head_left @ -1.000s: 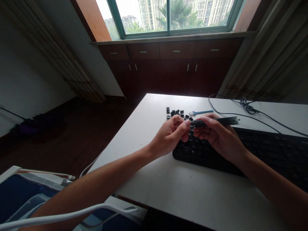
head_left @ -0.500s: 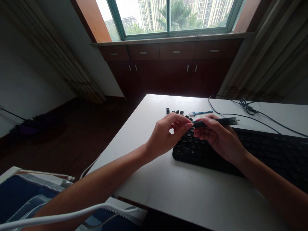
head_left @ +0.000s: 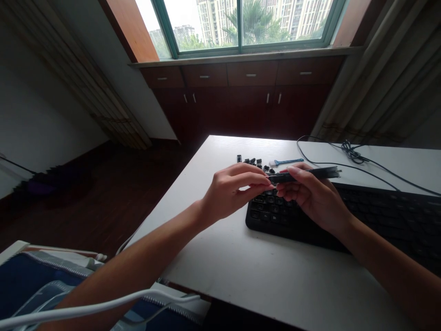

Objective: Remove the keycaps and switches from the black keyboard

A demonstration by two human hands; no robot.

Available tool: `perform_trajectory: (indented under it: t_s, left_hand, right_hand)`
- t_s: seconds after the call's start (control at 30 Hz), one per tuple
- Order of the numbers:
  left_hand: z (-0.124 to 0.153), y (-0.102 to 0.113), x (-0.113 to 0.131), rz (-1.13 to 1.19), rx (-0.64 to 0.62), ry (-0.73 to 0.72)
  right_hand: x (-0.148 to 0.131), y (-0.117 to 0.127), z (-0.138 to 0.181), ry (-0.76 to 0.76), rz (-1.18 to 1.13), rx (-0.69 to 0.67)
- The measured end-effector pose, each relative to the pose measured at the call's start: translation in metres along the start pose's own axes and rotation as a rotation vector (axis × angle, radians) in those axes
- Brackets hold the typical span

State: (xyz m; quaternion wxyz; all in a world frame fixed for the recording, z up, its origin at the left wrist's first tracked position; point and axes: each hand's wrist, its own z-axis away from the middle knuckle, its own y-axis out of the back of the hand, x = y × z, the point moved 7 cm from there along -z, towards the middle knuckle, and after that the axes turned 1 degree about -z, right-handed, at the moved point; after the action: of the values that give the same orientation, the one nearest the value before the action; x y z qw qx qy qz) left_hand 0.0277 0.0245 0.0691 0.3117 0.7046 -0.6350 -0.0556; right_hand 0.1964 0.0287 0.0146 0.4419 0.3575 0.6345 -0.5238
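Note:
A slim black tool [head_left: 319,173], its far right end looking frayed like bristles, lies nearly level above the keyboard. My right hand [head_left: 315,197] holds it around the middle, thumb on top and fingers curled below. At its left tip the fingers and thumb of my left hand [head_left: 229,188] pinch together; exactly what they grip there is too small to make out. Beneath both hands sits a black keyboard [head_left: 296,225], several of its keycaps off at the left end. Loose black keycaps [head_left: 253,161] lie just behind it.
A blue brush [head_left: 287,161] with pale bristles lies behind my hands on the white table [head_left: 220,266]. A black cable [head_left: 354,154] runs bundled across the back right. At lower left are a white cable [head_left: 103,303] and a blue bag-like item [head_left: 20,280].
My left hand has shifted slightly left, its fingers straighter and flatter at the tool's tip. My right hand stays in place with the black tool.

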Motion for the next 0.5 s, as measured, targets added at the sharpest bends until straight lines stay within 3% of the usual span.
perform_trajectory:
  t_s: [0.23,0.5]
  left_hand:
    - [-0.0022,0.0017,0.0065,-0.104,-0.036,-0.085]
    - [-0.0023,0.0004,-0.0005,-0.030,-0.037,0.032]
  right_hand:
    - [-0.0004,-0.0007,0.0008,-0.009,0.011,0.013]
    - [0.0005,-0.0005,0.0009,-0.005,0.048,0.002]
